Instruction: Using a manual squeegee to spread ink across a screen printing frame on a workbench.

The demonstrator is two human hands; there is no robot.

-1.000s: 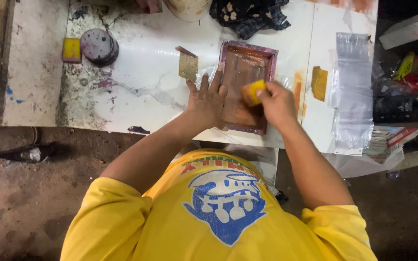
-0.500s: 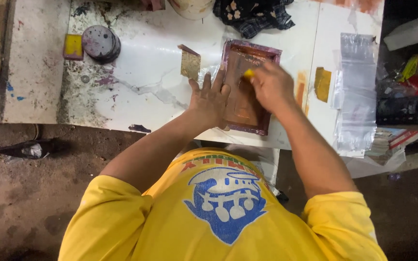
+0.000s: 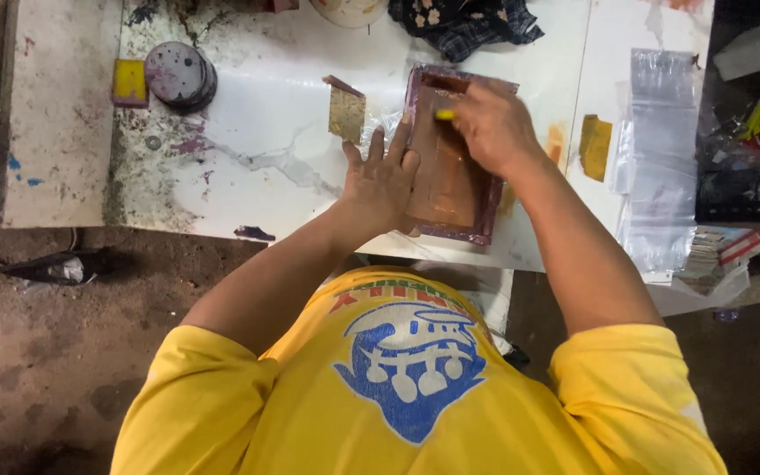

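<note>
The left hand lies flat, fingers spread, on the frame's left edge; the right hand grips a yellow pad at its far end.

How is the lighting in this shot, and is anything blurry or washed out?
Head view: light is brightest on the white table, with mild glare near its middle; the floor is dim. The right hand on the framed screen is slightly soft; the left hand is sharper.

One view only — the head camera looked steeply down from above, fairly near, onto the white surface and floor.
</note>
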